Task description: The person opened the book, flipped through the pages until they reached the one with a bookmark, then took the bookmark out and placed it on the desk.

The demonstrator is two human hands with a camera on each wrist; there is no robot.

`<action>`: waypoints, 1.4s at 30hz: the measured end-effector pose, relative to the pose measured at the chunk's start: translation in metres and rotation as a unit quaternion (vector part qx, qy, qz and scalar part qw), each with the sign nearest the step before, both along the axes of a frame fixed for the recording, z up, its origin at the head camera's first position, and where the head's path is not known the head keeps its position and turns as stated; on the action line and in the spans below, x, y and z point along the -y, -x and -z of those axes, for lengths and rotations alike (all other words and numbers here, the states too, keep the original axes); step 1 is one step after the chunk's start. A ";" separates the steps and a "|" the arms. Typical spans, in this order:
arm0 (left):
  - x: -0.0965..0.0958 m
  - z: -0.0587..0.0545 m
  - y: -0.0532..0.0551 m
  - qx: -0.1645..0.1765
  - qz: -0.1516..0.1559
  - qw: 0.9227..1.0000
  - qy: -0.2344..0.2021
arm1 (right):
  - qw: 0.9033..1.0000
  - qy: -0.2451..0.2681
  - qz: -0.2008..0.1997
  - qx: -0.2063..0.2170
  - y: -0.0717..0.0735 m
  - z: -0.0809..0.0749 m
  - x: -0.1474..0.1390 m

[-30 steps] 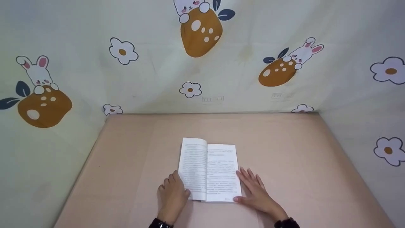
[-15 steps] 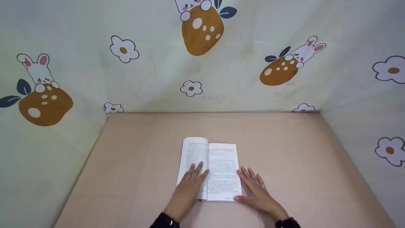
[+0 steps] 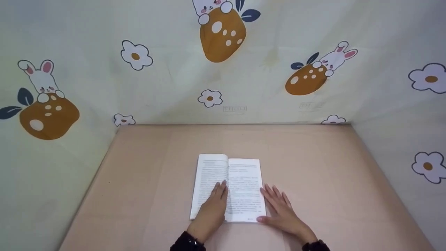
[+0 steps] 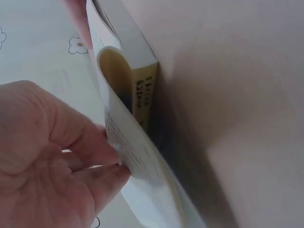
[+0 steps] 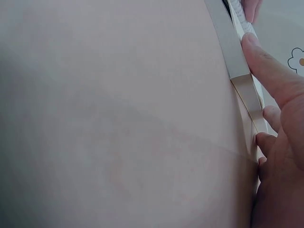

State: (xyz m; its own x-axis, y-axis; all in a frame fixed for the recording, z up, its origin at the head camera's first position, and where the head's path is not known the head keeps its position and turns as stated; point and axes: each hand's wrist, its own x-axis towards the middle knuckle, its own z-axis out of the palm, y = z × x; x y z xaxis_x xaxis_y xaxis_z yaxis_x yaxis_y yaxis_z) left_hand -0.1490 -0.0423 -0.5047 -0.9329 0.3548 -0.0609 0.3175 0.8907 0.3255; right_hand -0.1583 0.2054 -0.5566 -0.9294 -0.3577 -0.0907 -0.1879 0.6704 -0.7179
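Note:
An open book (image 3: 244, 190) lies on the table, its pages covered in printed lines. My left hand (image 3: 212, 210) presses the left page close to the fold, fingers extended and held together. Seen from the left wrist, the fingertips of that hand (image 4: 61, 156) touch the page (image 4: 142, 166), which bows up over a gap beside the book's thick page block. My right hand (image 3: 284, 211) rests along the book's right edge, fingers extended and thumb on the lower page corner. In the right wrist view its thumb (image 5: 268, 64) lies over the edge of the book (image 5: 247, 90).
The tan tabletop (image 3: 139, 181) extends around the book on all sides. Pale fabric walls (image 3: 167, 76) printed with rabbits, brown fruit and flowers stand at the back and both sides.
My left hand has gone from the book's left edge onto the left page and slid toward the fold. The left page now lies flatter and farther left. My right hand has stayed put.

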 end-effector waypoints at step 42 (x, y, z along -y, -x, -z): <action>-0.021 0.007 -0.001 -0.024 0.007 0.998 0.060 | 0.999 0.025 -0.016 -0.016 -0.001 -0.002 -0.004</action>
State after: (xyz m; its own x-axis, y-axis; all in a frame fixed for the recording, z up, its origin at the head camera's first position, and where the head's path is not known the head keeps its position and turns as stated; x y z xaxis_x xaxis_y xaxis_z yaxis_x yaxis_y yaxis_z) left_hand -0.1480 -0.0218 -0.5119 -0.9312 0.3600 -0.0579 0.3423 0.9178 0.2010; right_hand -0.1575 0.2091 -0.5544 -0.9197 -0.3903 -0.0417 -0.2321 0.6264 -0.7441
